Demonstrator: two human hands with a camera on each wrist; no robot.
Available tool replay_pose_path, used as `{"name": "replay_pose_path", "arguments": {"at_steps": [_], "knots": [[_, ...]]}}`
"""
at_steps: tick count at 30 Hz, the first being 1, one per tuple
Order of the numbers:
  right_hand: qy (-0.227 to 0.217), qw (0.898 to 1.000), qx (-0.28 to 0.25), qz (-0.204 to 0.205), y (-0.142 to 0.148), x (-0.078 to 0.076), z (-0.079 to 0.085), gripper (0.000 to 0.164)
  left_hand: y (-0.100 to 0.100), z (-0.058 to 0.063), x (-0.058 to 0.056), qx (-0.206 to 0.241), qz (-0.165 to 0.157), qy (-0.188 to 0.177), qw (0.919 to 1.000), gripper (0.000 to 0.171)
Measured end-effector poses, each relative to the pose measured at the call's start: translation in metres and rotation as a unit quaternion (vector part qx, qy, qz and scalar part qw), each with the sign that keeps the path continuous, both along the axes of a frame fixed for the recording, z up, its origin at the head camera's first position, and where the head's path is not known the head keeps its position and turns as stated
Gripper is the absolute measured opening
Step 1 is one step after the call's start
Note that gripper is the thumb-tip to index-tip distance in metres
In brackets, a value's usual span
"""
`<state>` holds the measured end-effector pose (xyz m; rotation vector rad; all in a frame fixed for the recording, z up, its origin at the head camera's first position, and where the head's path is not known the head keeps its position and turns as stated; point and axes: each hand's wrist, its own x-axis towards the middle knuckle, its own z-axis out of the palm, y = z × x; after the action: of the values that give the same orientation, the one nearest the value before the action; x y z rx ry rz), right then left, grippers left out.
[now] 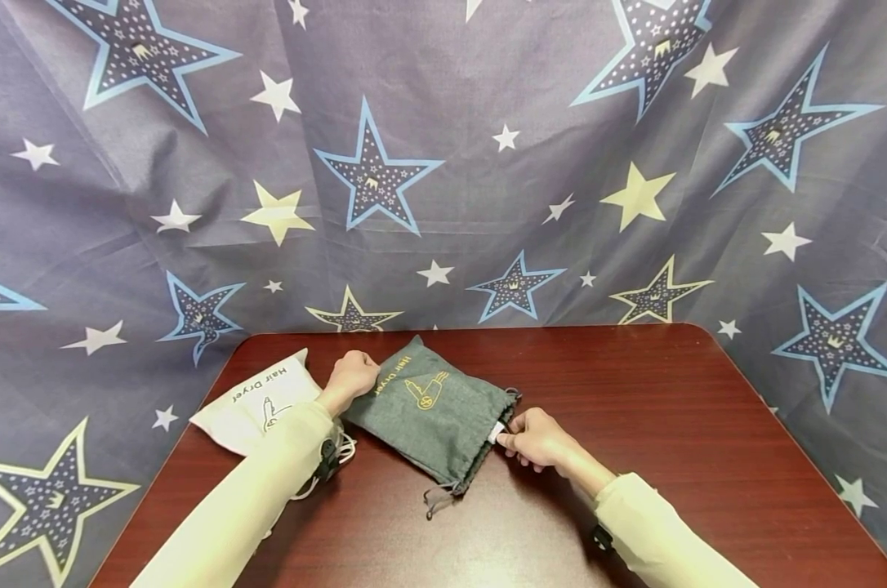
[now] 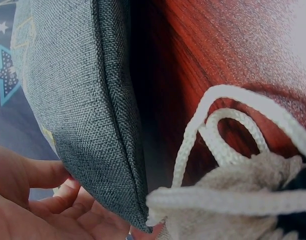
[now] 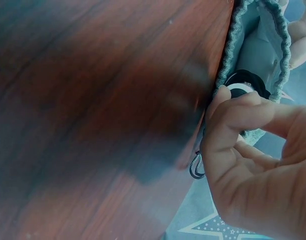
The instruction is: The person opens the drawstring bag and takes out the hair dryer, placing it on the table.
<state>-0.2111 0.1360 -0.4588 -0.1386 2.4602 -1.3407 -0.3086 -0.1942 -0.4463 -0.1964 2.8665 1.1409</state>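
Note:
A dark grey drawstring bag [image 1: 443, 420], printed "Hair Dryer" with a yellow dryer outline, lies on the table with its mouth toward the right. At its closed end my left hand [image 1: 351, 380] pinches the cloth; the thumb and fingers show there in the left wrist view. My right hand [image 1: 542, 439] is at the mouth, its thumb and fingers pinching a white and black object [image 3: 240, 89] that sticks partly out of the bag. Most of that object is hidden inside, so its kind cannot be told. The right wrist view shows the bag's mouth [image 3: 228, 55] gaping open.
On the left lies a white drawstring bag [image 1: 248, 408], also printed "Hair Dryer", partly behind my left forearm. Its white cord [image 2: 193, 135] loops over the reddish-brown table [image 1: 598, 367]. Behind the table hangs a grey curtain [image 1: 473, 163] with stars.

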Motion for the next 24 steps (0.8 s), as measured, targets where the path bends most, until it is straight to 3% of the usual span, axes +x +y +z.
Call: {"name": "replay_pose_path", "arguments": {"at_steps": [19, 24], "knots": [[-0.002, 1.000, 0.011, -0.020, 0.0047, 0.0042, -0.0019, 0.015, -0.0017, -0.0007, -0.0005, 0.009, 0.000, -0.003, 1.0000, 0.018], [0.023, 0.999, 0.047, -0.012, 0.0027, 0.0036, -0.0027, 0.016, -0.0007, 0.0013, 0.0023, 0.009, 0.002, -0.015, 0.9998, 0.019]]}}
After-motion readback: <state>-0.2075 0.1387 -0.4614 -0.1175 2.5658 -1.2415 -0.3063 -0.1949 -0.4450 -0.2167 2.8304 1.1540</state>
